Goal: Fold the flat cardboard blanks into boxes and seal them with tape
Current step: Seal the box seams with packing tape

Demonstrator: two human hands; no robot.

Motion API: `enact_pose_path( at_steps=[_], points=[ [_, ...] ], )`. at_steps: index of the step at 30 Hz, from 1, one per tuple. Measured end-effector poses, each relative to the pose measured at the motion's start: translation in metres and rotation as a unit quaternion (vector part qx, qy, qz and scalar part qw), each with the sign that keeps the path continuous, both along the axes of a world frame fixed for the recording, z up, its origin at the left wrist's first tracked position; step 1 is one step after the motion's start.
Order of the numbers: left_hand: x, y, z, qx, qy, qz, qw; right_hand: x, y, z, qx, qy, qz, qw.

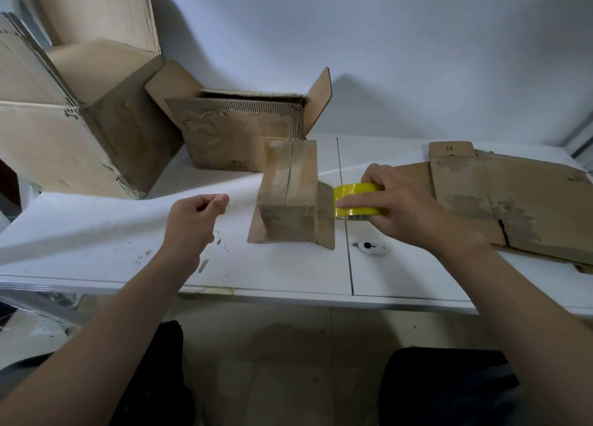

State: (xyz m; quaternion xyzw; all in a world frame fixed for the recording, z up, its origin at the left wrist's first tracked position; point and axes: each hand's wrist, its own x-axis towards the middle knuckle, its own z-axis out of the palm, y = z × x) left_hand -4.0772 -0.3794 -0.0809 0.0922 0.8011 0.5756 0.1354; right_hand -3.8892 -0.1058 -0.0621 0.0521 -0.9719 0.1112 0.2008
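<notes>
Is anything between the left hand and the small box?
Nothing visible: only bare table lies between the left hand and the small box. The right hand holds the tape roll at the box's other side.

Right hand [404,207] covers the right part of the tape roll [354,189]; its core is barely visible. Left hand [192,220]: thumb meets forefinger, can't tell if anything is pinched. Box [288,198] between the hands: far face and underside hidden. Small white item [372,247] just below the right hand: too small to identify. Flat blank [513,194] behind the right hand: partly covered, cut by right edge. Large carton [64,137] far left of the left hand: cut by left and top edges. Stacked blanks [237,111] beyond the left hand: count unreadable.
</notes>
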Motion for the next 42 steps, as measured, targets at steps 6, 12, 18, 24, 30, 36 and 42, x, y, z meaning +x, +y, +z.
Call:
enact_pose_path(
  at_steps=[6,12,18,24,30,36,42],
  points=[
    [0.0,0.014,-0.012,0.031,-0.021,0.017,0.999,-0.006,0.002,-0.01,0.011,-0.017,-0.04,0.999],
    [0.0,0.036,-0.031,0.042,-0.053,0.024,0.997,-0.014,-0.002,-0.015,-0.007,-0.105,-0.109,0.988],
    [0.008,0.062,-0.044,0.006,-0.009,-0.007,1.0,-0.03,-0.009,-0.024,-0.008,-0.09,-0.135,0.987],
    [0.01,0.076,-0.05,-0.049,0.02,-0.035,0.998,-0.035,-0.009,-0.031,0.012,-0.083,-0.131,0.988],
    [0.009,0.077,-0.046,-0.13,0.027,-0.073,0.988,-0.037,-0.007,-0.039,0.006,-0.063,-0.122,0.99],
    [0.008,0.069,-0.037,-0.128,0.201,-0.037,0.97,-0.038,-0.013,-0.039,-0.03,-0.067,-0.098,0.992],
    [0.019,0.054,-0.021,-0.067,0.113,-0.001,0.991,-0.039,-0.033,-0.038,-0.058,-0.081,-0.041,0.994]
  ],
)
